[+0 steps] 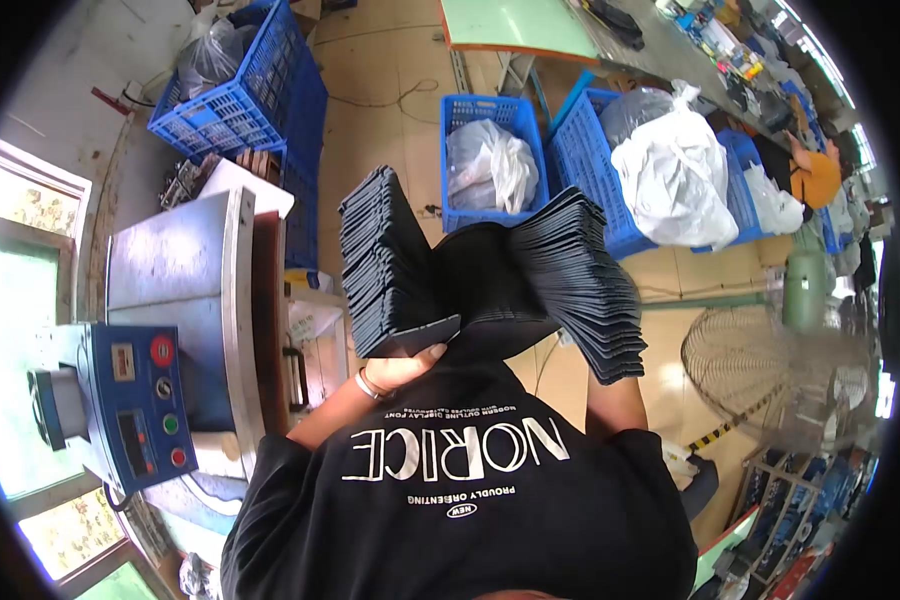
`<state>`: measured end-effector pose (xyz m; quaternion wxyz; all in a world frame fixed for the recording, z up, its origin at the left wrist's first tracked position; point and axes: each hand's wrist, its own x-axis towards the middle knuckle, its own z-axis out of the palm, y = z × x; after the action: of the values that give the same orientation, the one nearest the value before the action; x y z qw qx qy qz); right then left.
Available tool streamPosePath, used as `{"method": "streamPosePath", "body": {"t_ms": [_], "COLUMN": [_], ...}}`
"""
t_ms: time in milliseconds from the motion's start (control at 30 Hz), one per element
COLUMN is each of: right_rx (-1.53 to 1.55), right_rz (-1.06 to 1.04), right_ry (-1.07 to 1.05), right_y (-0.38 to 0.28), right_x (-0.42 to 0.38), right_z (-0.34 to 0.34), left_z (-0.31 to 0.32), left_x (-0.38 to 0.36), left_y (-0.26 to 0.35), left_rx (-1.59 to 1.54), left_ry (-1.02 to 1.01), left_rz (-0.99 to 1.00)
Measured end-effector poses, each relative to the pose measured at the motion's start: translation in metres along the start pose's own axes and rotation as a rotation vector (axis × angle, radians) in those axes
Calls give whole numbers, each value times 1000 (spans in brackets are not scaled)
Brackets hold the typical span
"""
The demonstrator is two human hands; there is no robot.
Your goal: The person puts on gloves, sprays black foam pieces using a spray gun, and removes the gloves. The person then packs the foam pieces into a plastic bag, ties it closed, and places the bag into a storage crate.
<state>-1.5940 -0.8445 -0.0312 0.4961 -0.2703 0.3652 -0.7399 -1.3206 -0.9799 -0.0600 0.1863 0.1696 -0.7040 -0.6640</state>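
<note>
Fingers of the left hand (398, 371) clasp the near edge of a stack of dark cloth pieces (382, 275), thumb showing, the rest hidden beneath; the right hand is out of sight behind the stack, its grip impossible to tell, with only the right forearm (615, 403) visible. Held before the chest, the stack looks soft, bendy, fairly heavy and liable to slide, best supported under both ends. Grey-blue layered edges fan out either side of a sagging black middle.
</note>
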Motion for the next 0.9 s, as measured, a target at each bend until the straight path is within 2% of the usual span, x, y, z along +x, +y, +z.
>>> {"method": "streamPosePath", "body": {"t_ms": [133,167,200,333,367,400,467,533,567,700,800,833,867,900], "right_rx": [22,25,28,89,189,217,229,236,239,258,292,301,302,306], "right_rz": [71,99,130,300,382,429,500,555,580,679,670,655,652,655], "right_ry": [-37,-45,-63,-186,-240,-270,-324,-372,-388,-456,-382,-364,-369,-370], "right_y": [-11,-9,-8,7,19,30,42,54,61,116,134,133,130,127], "right_x": [84,101,119,194,214,233,270,306,323,389,437,456,472,485], "right_z": [-30,-34,-36,-31,-30,-25,-1,27,40,58,64,66,66,66], "left_z": [-6,-16,-17,-40,-45,-59,-78,-104,-120,-169,-214,-228,-239,-250], "left_x": [58,73,89,111,115,114,118,118,113,145,168,188,199,218], "left_y": [1,22,15,7,12,8,8,17,11,27,5,10,6,4], "left_rx": [-151,-45,-8,-39,-61,82,-48,56,-63,-95,-130,-32,-236,-236], "left_ry": [267,232,356,630,733,737,891,949,999,1233,1180,1122,1096,1107], "left_rz": [-218,-359,35,-33,-73,-143,-106,-108,-122,-34,-56,-21,-96,-83]}}
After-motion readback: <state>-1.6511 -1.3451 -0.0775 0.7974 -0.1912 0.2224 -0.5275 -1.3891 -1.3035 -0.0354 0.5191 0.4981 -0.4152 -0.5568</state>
